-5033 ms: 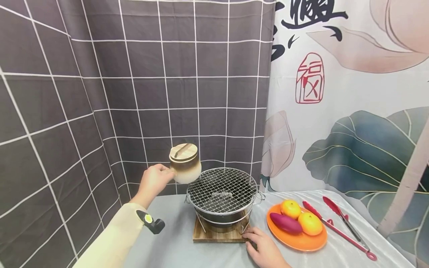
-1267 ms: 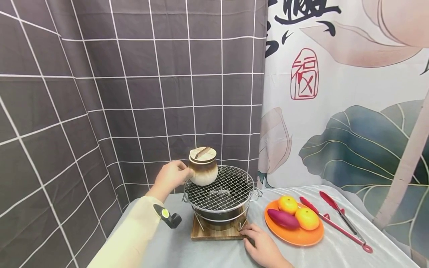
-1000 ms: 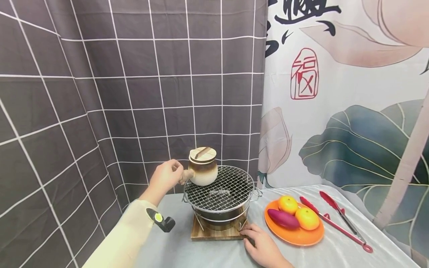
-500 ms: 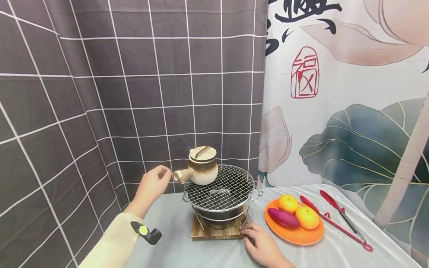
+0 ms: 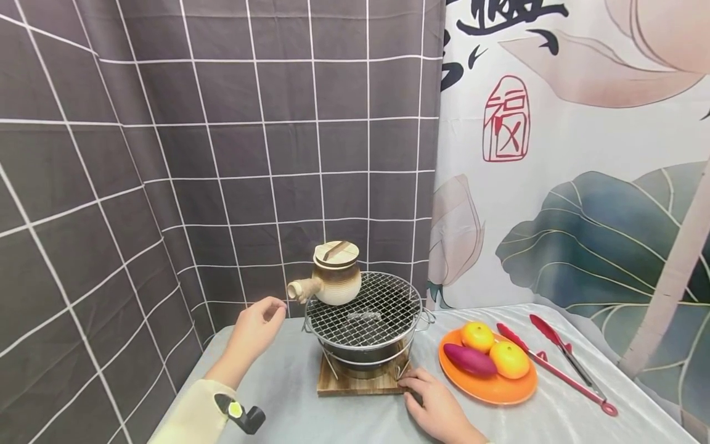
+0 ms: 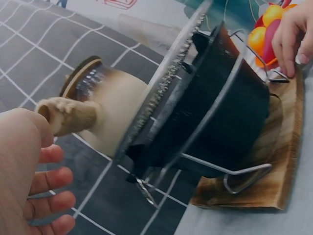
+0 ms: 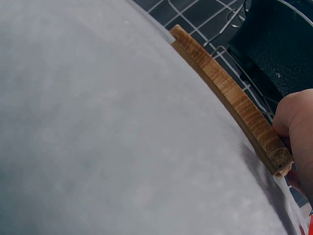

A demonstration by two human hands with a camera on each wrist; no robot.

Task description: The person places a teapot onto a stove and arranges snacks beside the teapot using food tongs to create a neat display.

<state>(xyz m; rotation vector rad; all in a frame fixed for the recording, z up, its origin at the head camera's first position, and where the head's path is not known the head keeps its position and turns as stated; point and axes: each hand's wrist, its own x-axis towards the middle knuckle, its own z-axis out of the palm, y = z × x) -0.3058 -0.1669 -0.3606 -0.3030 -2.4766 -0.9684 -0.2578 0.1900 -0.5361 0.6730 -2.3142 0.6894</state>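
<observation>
A side-handled clay pot (image 5: 336, 283) with a wooden lid stands on the left part of the round wire grill rack (image 5: 383, 314), its handle pointing left. The rack tops a black charcoal grill (image 5: 363, 357) on a wooden board (image 5: 355, 387). My left hand (image 5: 256, 327) hovers left of the pot, fingers loosely bent and holding nothing. In the left wrist view, that hand (image 6: 27, 171) is close to the pot handle (image 6: 73, 116). My right hand (image 5: 435, 407) holds the board's front right corner. In the right wrist view, part of that hand is cut off.
Right of the grill, an orange plate (image 5: 488, 394) bears two orange fruits (image 5: 509, 360) and a purple sweet-potato-shaped item (image 5: 470, 360). Two pairs of red tongs (image 5: 577, 388) lie beyond it on the pale cloth (image 5: 288, 382). A dark gridded curtain (image 5: 288, 154) hangs behind.
My left hand carried the clay pot right and set it on the rack. It then released the handle and drew back left and down. The right hand stayed at the board corner.
</observation>
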